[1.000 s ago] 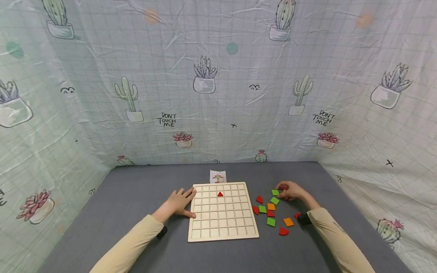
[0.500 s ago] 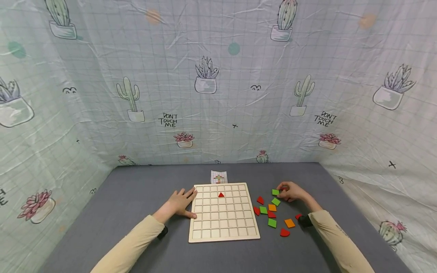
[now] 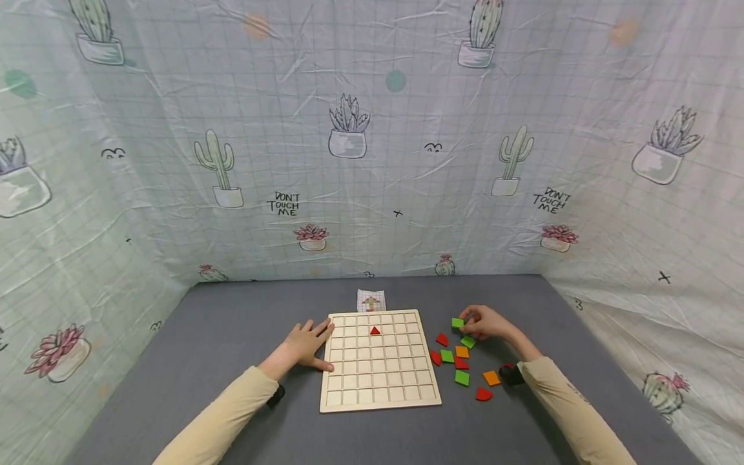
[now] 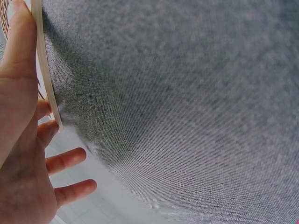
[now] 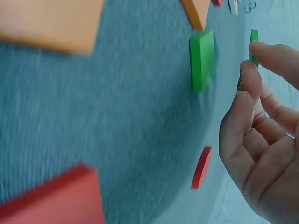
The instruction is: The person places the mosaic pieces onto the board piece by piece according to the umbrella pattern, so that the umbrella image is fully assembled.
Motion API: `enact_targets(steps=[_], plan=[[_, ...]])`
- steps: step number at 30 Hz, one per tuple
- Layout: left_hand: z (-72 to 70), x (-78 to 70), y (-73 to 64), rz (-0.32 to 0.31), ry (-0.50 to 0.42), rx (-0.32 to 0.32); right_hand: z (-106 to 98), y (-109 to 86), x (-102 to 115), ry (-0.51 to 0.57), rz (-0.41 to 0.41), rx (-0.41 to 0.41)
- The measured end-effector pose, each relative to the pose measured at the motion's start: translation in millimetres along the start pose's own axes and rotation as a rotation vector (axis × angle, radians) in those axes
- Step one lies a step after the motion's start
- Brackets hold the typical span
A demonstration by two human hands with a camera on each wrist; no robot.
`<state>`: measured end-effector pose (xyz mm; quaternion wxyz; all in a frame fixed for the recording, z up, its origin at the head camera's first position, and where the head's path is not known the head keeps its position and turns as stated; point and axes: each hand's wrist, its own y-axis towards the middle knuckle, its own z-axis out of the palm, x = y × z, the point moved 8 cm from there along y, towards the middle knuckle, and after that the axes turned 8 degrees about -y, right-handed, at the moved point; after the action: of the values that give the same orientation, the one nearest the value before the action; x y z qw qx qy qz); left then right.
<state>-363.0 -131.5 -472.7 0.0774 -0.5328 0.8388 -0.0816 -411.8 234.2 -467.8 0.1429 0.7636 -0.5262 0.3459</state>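
My right hand (image 3: pixel 487 323) pinches a green square tile (image 3: pixel 457 322) between thumb and fingertips; the right wrist view shows the tile (image 5: pixel 254 46) lifted off the table. My left hand (image 3: pixel 303 344) rests with fingers spread on the left edge of a pale wooden grid board (image 3: pixel 380 408). In the left wrist view the thumb (image 4: pixel 21 42) lies on the board's rim. One red triangle (image 3: pixel 374 330) sits in a cell of the board's second row from the back. Under my right hand lies a red piece (image 5: pixel 202 167), hidden in the head view.
Right of the board lie loose flat pieces: another green square (image 3: pixel 446 356), an orange square (image 3: pixel 491 378), a red quarter-round piece (image 3: pixel 484 394) and several more. A small printed card (image 3: pixel 371 300) with a coloured pattern lies behind the board. Patterned cloth (image 3: pixel 372 245) hangs around the grey table.
The right hand has taken hold of the farthest green square, lifted it and moved a little left towards the board. The left hand and board have stayed in place.
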Motion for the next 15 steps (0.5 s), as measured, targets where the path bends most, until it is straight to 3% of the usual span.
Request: enact_targets(steps=[15], plan=[[-0.8, -0.9, 1.0, 0.014, 0.034, -0.007, 29.4, 10.2, 47.8, -0.023, -0.130, 0.086]])
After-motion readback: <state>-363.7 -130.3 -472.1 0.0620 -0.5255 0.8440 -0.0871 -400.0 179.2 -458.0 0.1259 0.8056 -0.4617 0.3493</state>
